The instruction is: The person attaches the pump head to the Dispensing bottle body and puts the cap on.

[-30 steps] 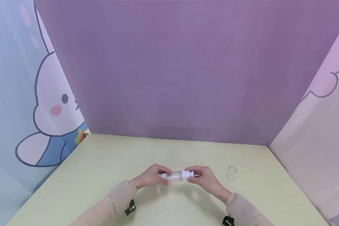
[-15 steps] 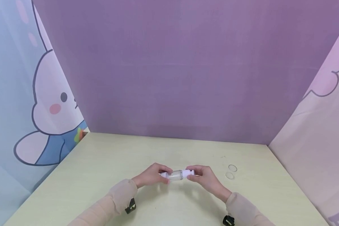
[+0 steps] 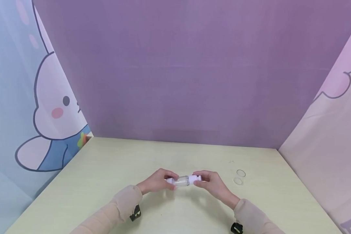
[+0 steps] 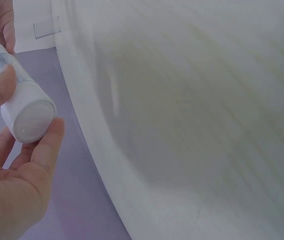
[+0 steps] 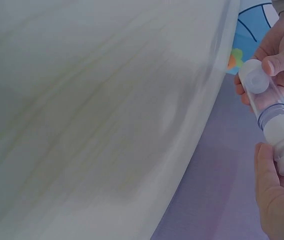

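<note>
A clear bottle [image 3: 181,181] with white ends lies sideways between both hands, above the table. The left hand [image 3: 158,181] grips its white base end [image 4: 31,112], thumb on one side and fingers on the other. At the opposite end, the right hand [image 3: 213,184] pinches the white top [image 3: 194,179] between thumb and fingers. In the right wrist view a dark ring line circles the clear body [image 5: 269,100] beside the white top, and a white disc shows inside the body near the base.
Two thin rings, one dark [image 3: 241,173] and one pale [image 3: 238,181], lie on the pale table [image 3: 120,156] to the right of the hands. A purple panel [image 3: 175,81] stands at the back, with printed curtains at both sides.
Both hands keep their hold on the bottle and have barely moved. The head view has shifted very slightly.
</note>
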### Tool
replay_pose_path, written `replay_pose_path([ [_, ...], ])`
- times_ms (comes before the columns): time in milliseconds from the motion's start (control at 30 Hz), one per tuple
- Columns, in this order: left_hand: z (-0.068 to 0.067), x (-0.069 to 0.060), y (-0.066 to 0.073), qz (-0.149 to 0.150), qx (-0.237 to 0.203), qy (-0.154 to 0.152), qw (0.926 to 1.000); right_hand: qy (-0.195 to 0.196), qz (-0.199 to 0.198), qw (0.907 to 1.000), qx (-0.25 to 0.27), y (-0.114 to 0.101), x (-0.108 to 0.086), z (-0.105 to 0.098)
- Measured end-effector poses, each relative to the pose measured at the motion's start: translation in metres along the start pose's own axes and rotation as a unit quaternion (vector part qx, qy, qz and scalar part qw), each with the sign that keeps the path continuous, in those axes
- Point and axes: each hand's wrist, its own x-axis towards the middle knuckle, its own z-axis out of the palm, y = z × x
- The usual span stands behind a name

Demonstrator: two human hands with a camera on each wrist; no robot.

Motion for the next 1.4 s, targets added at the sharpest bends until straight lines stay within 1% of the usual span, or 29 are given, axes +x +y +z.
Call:
replay_pose_path([
  [233,0.0004,-0.0018,-0.0029,-0.008,0.002,0.003,1.0000,-0.016,0.005,0.9987,0.048,0.0042,-0.0013,0.0023],
  [367,0.0015,-0.0025,-0.0045,-0.011,-0.003,0.001,0.9999,-0.020,0.000,0.9979,0.061,0.0061,-0.0023,0.0033],
  [733,0.0024,0.0000,-0.0078,-0.023,-0.008,-0.001,0.9997,-0.015,0.005,0.9991,0.039,0.0049,-0.0017,0.0022],
  [1100,-0.0004,0.0026,-0.0036,-0.017,-0.001,-0.002,0.9999,-0.013,0.007,0.9995,0.026,0.0026,-0.0004,-0.0015],
  [1400,-0.0004,0.0009,-0.0045,-0.024,-0.004,-0.002,0.9997,-0.016,0.014,0.9994,0.029,0.0027,0.0002,-0.0006],
])
